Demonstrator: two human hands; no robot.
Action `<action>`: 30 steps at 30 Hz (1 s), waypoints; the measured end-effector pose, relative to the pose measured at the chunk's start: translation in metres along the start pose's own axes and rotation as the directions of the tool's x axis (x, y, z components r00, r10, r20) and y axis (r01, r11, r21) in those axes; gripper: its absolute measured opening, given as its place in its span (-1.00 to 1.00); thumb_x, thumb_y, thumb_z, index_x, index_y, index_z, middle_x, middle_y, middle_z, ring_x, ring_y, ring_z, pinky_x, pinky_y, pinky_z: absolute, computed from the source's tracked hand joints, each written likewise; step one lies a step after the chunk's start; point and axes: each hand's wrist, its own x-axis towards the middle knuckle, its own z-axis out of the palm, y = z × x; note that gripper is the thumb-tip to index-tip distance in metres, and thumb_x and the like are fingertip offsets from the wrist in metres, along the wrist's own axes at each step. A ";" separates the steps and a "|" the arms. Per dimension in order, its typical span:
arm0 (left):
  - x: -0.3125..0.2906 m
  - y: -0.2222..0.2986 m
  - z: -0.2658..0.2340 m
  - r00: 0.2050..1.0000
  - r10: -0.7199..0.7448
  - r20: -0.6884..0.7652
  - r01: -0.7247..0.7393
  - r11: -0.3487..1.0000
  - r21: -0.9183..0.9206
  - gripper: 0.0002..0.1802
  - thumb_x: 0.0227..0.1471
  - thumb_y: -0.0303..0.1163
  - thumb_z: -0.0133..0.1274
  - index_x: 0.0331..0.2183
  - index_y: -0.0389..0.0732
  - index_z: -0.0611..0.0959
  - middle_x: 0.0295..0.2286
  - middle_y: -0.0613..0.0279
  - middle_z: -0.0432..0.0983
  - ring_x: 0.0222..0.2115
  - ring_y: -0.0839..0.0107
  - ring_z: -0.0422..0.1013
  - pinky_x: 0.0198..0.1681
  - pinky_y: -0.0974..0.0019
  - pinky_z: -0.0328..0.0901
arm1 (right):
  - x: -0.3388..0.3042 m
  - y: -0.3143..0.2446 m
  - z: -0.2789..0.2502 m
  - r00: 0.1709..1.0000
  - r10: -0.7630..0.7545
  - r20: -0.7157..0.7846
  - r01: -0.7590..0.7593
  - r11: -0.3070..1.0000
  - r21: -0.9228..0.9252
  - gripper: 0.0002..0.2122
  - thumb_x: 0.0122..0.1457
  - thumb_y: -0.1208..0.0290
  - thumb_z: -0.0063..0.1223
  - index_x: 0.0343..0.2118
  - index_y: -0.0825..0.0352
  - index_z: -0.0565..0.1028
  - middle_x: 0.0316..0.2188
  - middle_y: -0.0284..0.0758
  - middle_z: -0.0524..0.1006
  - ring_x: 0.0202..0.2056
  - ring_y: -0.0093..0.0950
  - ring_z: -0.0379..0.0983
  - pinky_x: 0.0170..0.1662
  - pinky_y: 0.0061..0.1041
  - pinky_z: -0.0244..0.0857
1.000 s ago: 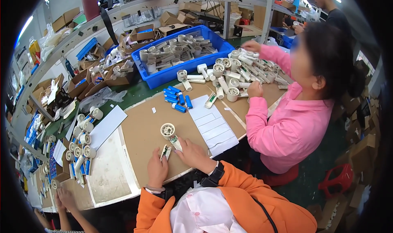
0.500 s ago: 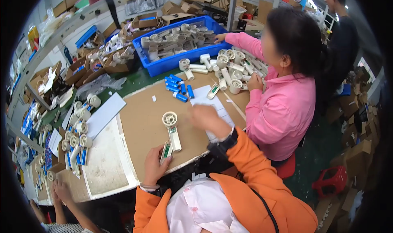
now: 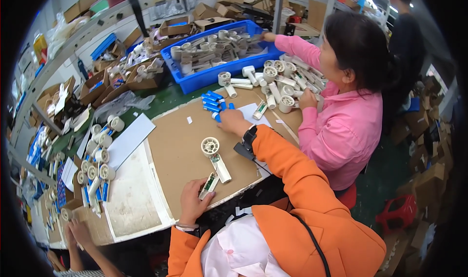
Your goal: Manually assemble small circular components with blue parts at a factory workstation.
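My left hand [image 3: 194, 203] is closed on a white handle cover [image 3: 208, 185] with a small green circuit board in it, near the table's front edge. Beside it lies an open white handheld fan body [image 3: 221, 170], its round spoked head [image 3: 210, 146] pointing away from me. My right hand [image 3: 235, 123] reaches to the small pile of blue battery cells [image 3: 210, 99]. Its fingers appear pinched on one blue cell [image 3: 216, 116] at the pile's near side, partly hidden. A white sheet [image 3: 251, 110] lies right of that hand, with another cover and green board [image 3: 260, 110] by it.
A blue bin [image 3: 192, 86] of white parts stands at the back. A co-worker in pink [image 3: 341, 126] sits at right beside heaped fan bodies [image 3: 287, 84]. More bodies with blue cells [image 3: 92, 172] lie left, near another person's hands [image 3: 78, 234]. A red stool [image 3: 396, 213] stands right.
My right hand has moved away from me, from above the cardboard to the blue cells. My left hand still holds the handle cover. The co-worker's far hand stays at the bin.
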 end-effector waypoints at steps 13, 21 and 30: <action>-0.009 -0.017 0.004 0.994 -0.108 -0.004 0.104 0.964 -0.245 -0.52 -0.10 -0.44 0.17 -0.06 -0.25 0.49 -0.26 0.11 0.47 -0.27 0.25 0.40 -0.14 0.25 0.30 | -0.086 0.007 -0.030 0.992 0.022 -0.128 -0.001 0.986 0.167 -0.76 0.02 0.25 0.07 -0.29 0.27 0.49 -0.43 -0.21 0.53 -0.39 -0.18 0.50 -0.34 -0.20 0.38; 0.012 0.032 -0.018 0.973 -0.218 -0.079 0.142 0.827 -0.544 -0.60 0.15 -0.43 -0.04 0.02 -0.31 0.39 -0.22 0.14 0.45 -0.28 0.46 0.40 -0.23 0.40 0.34 | -0.205 -0.037 -0.074 0.959 -0.206 -0.197 0.285 0.681 0.674 -0.75 0.06 0.30 0.14 -0.23 0.24 0.42 -0.47 -0.24 0.50 -0.39 -0.21 0.46 -0.34 -0.28 0.29; 0.024 0.053 -0.011 0.885 -0.118 0.451 0.430 0.579 -0.693 -0.76 0.21 -0.37 -0.10 -0.11 -0.27 0.43 -0.34 0.15 0.50 -0.47 0.55 0.39 -0.45 0.52 0.32 | -0.224 -0.052 -0.066 0.825 -0.325 -0.463 0.527 0.738 0.421 -0.67 0.06 0.27 0.16 -0.15 0.28 0.42 -0.31 -0.21 0.50 -0.27 -0.22 0.44 -0.19 -0.31 0.30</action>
